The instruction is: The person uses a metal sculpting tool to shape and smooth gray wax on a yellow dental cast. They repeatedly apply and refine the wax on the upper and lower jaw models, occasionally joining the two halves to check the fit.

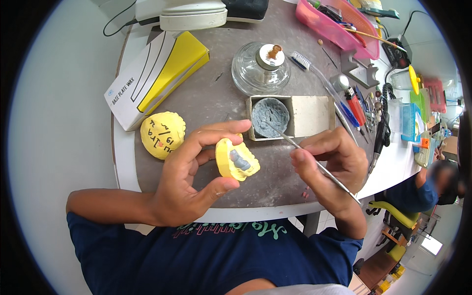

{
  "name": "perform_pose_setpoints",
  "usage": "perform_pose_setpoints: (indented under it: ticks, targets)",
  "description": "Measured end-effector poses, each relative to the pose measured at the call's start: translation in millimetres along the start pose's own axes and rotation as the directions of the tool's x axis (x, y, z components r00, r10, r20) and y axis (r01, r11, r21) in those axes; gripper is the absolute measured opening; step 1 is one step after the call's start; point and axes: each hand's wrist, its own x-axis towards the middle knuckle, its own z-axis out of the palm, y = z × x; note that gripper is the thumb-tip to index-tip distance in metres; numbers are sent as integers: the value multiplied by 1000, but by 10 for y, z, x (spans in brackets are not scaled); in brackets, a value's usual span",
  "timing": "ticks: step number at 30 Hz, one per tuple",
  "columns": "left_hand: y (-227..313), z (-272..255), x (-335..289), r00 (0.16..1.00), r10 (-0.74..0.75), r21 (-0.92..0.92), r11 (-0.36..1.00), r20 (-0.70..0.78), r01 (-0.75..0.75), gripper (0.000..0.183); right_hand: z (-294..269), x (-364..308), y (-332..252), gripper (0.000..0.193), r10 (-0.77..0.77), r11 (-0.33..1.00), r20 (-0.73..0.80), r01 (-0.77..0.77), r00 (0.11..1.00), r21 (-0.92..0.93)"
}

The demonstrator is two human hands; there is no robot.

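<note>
My left hand [191,169] is closed around the edges of a yellow dental cast [224,160]. A grey-blue patch of wax [239,160] lies on the cast's inner face, within the arch of teeth. In my right hand [330,167] is a slim metal wax carving tool [322,168], gripped like a pen. The tool's tip points toward a round grey-blue block of wax [270,117] with a scraped surface, in an open small box [250,105]. Whether the tip touches the block I cannot tell. A second yellow cast [162,135] with handwriting lies left of my left hand.
Behind the wax box stands a glass spirit lamp [260,69]. A yellow and white carton [156,78] lies at the left. On the right are a brush [301,60], a red lighter [355,105], pens and tools. A pink basket [339,29] sits far right; another person [418,191] sits beyond.
</note>
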Motion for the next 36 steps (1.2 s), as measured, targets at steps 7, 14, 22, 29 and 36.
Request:
perform_pose_setpoints:
  ticks: [7,14,22,29,36]
  targets:
    - [-63,-18,13,999,17,2,1000,46,-17,55,70,31,141,12,-35,998,-22,34,999,-43]
    - [-29,5,23,999,-8,-5,1000,45,9,55,97,54,142,11,-54,997,-18,53,998,-49]
    - [-7,-6,22,997,-44,-5,999,61,45,54,104,58,140,11,-60,998,-26,59,998,-34]
    - [24,0,13,997,-46,-3,999,57,46,52,126,52,148,12,-63,998,-31,63,997,-28]
    - [8,3,-2,999,-15,-9,1000,38,15,48,18,31,-49,12,-60,989,-134,77,989,124]
